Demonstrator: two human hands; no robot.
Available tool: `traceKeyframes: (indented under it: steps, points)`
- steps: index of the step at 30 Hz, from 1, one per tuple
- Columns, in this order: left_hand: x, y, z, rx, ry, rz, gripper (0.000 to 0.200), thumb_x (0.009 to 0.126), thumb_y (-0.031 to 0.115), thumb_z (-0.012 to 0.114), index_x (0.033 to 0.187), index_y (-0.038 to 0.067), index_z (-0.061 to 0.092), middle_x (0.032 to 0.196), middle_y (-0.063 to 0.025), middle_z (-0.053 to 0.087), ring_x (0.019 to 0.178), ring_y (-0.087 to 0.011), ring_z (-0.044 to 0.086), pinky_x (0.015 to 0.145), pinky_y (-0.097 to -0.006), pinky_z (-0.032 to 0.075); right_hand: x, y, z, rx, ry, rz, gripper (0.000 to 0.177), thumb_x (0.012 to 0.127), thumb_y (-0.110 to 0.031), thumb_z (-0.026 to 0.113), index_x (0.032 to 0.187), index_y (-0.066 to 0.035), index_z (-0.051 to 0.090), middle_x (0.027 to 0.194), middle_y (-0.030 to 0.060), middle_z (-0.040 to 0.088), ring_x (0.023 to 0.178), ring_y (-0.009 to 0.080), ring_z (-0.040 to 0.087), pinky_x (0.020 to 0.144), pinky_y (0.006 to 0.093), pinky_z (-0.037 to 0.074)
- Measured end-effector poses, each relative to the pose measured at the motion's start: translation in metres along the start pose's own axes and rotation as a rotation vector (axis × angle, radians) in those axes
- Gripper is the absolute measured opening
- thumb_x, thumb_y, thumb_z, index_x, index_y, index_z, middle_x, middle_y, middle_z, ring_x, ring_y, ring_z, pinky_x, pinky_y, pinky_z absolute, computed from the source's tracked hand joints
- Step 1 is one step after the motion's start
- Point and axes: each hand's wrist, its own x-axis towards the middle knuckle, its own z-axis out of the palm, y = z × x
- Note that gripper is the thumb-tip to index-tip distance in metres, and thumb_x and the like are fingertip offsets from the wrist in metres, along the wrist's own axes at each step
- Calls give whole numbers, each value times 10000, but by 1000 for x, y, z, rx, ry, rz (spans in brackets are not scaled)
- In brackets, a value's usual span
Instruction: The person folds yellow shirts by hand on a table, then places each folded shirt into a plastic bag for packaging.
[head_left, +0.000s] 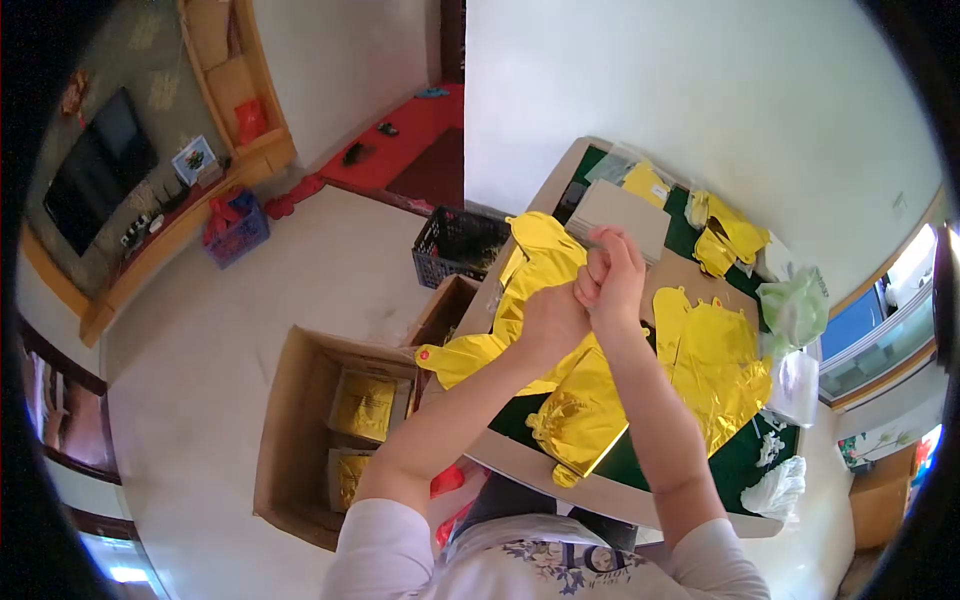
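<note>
My right hand (pixel 613 272) is closed, its fingers curled together above the table. Just to its left and touching it is my left hand (pixel 556 318), also seen closed, with most of its fingers hidden. Whatever is between the two hands is too small or covered to make out. Beneath them lies a shiny gold foil balloon (pixel 540 260), flat and uninflated. Another flat gold foil piece (pixel 590 405) rests nearer my body. To the right are more flat gold foil balloons (pixel 715 365).
A stack of grey-brown cardboard sheets (pixel 625 215) sits beyond my hands on the table (pixel 650 500). Plastic bags (pixel 793 310) lie at the right edge. An open cardboard box (pixel 295 440) with gold packs stands at left, near a black crate (pixel 455 240).
</note>
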Motion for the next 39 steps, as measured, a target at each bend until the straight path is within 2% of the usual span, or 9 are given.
traceKeyframes:
  steps: [4, 7, 10, 13, 17, 20, 31, 36, 39]
  points:
    - [4, -17, -9, 119, 107, 70, 357, 798, 136, 604, 1109, -9, 505, 937, -223, 618, 857, -367, 626, 667, -431, 506, 37, 29, -8, 134, 160, -87, 105, 927, -170, 505, 968, -82, 544, 617, 0, 382, 468, 106, 375, 434, 272, 302]
    - [2, -51, -8, 504, 285, 294, 412, 844, 137, 570, 1217, 11, 448, 1063, -231, 556, 935, -390, 605, 713, -449, 506, 49, 50, -6, -252, 111, -229, 186, 903, -111, 540, 1086, -84, 543, 849, 35, 514, 775, 134, 540, 679, 297, 455]
    - [22, -72, -70, 142, 206, -240, 532, 871, 88, 557, 1362, 68, 351, 1116, -237, 535, 1025, -405, 568, 822, -468, 486, 23, 27, -21, -495, 6, -495, 304, 879, -48, 567, 1176, -87, 520, 1065, 30, 537, 1061, 140, 511, 912, 314, 423]
    - [43, -218, -44, 281, 130, -382, 826, 753, 189, 741, 1412, 99, 251, 1225, -261, 492, 1075, -419, 541, 903, -471, 460, 8, 18, -58, -624, -100, -448, 278, 880, 25, 536, 1137, -80, 545, 1102, 9, 556, 1071, 132, 528, 915, 287, 429]
    - [42, -292, -16, 229, -83, -532, 1174, 615, 279, 849, 1486, 92, 84, 1295, -323, 434, 1193, -462, 454, 1016, -484, 387, -26, 16, -87, -663, -134, -288, 262, 892, 45, 507, 1123, -69, 557, 1062, 19, 569, 1035, 131, 548, 895, 270, 433]
    - [43, -317, 8, 178, 125, -501, 1217, 633, 274, 832, 1498, 77, -1, 1351, -347, 379, 1262, -465, 384, 1065, -474, 341, -53, 21, -125, -707, -98, -227, 225, 893, 45, 515, 1094, -44, 566, 1016, 38, 582, 996, 136, 571, 864, 268, 448]
    - [50, -141, -68, -92, 206, -80, 214, 811, 117, 664, 995, 33, 593, 1041, -163, 623, 909, -329, 612, 775, -403, 498, -139, 56, -218, -1145, 28, -157, 128, 869, 33, 548, 976, -10, 603, 918, 107, 595, 807, 201, 622, 712, 287, 496]
    - [6, -47, -50, -126, -43, -71, 186, 874, 185, 621, 901, 1, 626, 768, -128, 651, 696, -213, 619, 666, -342, 481, -154, 67, -231, -1110, 128, -90, 182, 856, 5, 569, 1034, -27, 594, 964, 85, 611, 870, 181, 612, 740, 287, 501]
    - [-34, -27, -7, -184, -284, -153, 236, 877, 232, 609, 870, -3, 627, 767, -166, 651, 719, -287, 632, 678, -372, 482, -155, 73, -236, -1070, 121, -75, 222, 867, 13, 553, 1087, -12, 568, 1018, 120, 565, 882, 204, 598, 718, 291, 506]
